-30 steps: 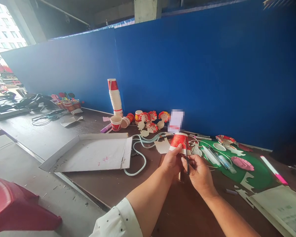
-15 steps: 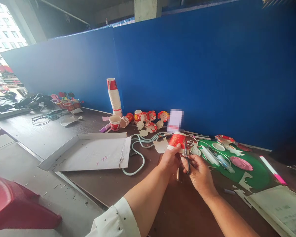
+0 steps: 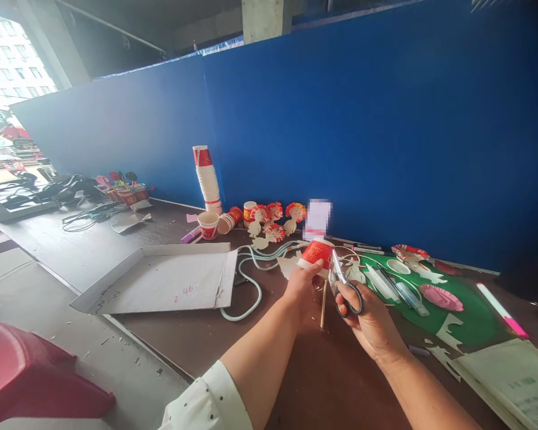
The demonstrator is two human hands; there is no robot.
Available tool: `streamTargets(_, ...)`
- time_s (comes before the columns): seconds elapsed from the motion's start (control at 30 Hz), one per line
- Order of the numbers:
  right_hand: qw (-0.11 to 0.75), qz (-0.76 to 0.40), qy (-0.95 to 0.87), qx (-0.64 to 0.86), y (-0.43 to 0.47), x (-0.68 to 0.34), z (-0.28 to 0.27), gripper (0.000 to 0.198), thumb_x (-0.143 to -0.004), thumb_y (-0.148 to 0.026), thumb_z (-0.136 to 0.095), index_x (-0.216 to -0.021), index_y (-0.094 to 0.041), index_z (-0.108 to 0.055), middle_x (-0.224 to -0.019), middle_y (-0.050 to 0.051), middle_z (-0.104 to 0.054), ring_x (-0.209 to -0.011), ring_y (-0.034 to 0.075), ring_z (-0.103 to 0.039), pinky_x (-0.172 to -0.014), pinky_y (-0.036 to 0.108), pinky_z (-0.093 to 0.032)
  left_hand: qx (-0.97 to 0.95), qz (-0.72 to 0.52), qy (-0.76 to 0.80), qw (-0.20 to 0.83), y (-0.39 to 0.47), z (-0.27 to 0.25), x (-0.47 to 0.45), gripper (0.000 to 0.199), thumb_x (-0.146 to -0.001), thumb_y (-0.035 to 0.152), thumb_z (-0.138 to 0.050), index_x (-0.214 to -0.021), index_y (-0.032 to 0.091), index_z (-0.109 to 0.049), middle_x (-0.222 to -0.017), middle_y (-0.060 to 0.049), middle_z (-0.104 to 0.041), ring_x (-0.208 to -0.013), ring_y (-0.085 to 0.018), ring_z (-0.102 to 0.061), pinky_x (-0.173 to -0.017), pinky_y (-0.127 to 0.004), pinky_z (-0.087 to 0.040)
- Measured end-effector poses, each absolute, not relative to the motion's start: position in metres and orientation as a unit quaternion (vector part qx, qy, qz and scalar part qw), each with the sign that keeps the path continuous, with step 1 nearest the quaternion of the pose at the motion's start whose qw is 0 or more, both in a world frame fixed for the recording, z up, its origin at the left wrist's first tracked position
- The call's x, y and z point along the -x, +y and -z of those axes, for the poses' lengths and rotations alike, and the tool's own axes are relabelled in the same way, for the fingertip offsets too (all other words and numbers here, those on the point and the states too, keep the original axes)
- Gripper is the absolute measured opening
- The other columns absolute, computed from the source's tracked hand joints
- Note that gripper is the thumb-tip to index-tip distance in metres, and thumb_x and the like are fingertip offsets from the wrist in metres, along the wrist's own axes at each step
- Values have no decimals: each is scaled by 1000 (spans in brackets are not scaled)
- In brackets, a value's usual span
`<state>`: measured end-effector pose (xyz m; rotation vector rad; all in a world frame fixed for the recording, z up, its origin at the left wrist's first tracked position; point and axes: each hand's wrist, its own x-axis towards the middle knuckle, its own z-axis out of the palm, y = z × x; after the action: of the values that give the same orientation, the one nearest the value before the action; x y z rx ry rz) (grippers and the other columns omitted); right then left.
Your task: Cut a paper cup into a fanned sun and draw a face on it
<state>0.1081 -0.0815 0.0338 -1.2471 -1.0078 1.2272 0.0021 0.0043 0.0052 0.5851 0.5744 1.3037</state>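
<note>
My left hand (image 3: pixel 302 285) is closed around a red paper cup (image 3: pixel 316 254), thumb across its side and the cup tilted over. In my right hand (image 3: pixel 370 319) is a pair of scissors (image 3: pixel 339 272) with black handles, fingers through the loops. The blades point up beside the cup's right side; whether they touch it I cannot tell. A thin wooden stick (image 3: pixel 323 307) shows on the table just below the cup. Behind my hands, several lion-like paper figures (image 3: pixel 295 218) with red fringed manes lean near the blue partition (image 3: pixel 367 131).
A tall stack of paper cups (image 3: pixel 207 179) stands by the partition, near an upright cup (image 3: pixel 208 226). A shallow white cardboard tray (image 3: pixel 174 278) lies left of a pale cable (image 3: pixel 255 292). On the right are a green mat (image 3: pixel 470 316), a pink-capped marker (image 3: pixel 502 310) and paper scraps.
The scissors have swung away from the front of the cup to its right, with my right hand lower and further right. The cup has turned and tilted left in my left hand.
</note>
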Motion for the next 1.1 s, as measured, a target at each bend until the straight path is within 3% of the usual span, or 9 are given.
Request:
streamTargets(0.17,522,-523,-430,518,-80,-110,-32,31,-77,-50,-65,-80,-21,-53,-71,-2,-58,-56,9,-50,-45,17,-31,-304,-592,255,702,9,1,-1,41,-60,32,-80,-94,15,-64,-86,-5,-65,-69,-12,-58,-65,-24,-42)
streamTargets(0.37,498,-521,-462,517,-84,-112,-30,29,-78,-48,-64,-87,-21,-57,-67,-3,-59,-55,9,-51,-47,18,-34,-300,-608,295,673,14,0,5,40,-59,34,-80,-90,15,-63,-81,-4,-65,-67,-13,-59,-65,-25,-44)
streamTargets(0.5,551,-419,-496,524,-83,-112,-27,35,-73,-48,-69,-94,-21,-60,-66,-2,-60,-55,12,-55,-53,25,-45,-286,-611,308,671,15,-4,10,41,-59,33,-80,-93,16,-62,-82,-3,-66,-65,-10,-58,-63,-22,-43)
streamTargets(0.6,608,-277,-514,539,-75,-119,-22,45,-70,-46,-72,-105,-21,-61,-84,3,-68,-73,19,-63,-74,33,-51,-296,-601,304,677,12,-8,11,41,-59,33,-79,-92,15,-63,-80,-3,-66,-61,-9,-57,-58,-21,-42)
streamTargets(0.73,611,-188,-527,560,-64,-135,-13,52,-72,-44,-71,-117,-23,-58,-109,7,-68,-100,23,-63,-92,38,-48,-335,-572,288,691,5,-14,9,41,-57,34,-80,-89,14,-63,-75,-3,-65,-55,-9,-54,-49,-19,-38)
streamTargets(0.93,605,-255,-505,560,-59,-142,-11,54,-70,-47,-71,-118,-24,-58,-108,5,-69,-103,23,-63,-92,40,-48,-363,-474,269,756,-5,-20,10,34,-59,33,-80,-82,13,-63,-65,-2,-61,-52,-11,-54,-49,-21,-42)
streamTargets(1.1,628,-333,-477,517,-62,-138,-15,54,-67,-46,-73,-114,-22,-58,-100,4,-69,-95,21,-66,-86,37,-52,-337,-445,273,784,-7,-26,12,26,-63,25,-76,-81,11,-64,-68,-5,-63,-52,-11,-56,-47,-20,-42)
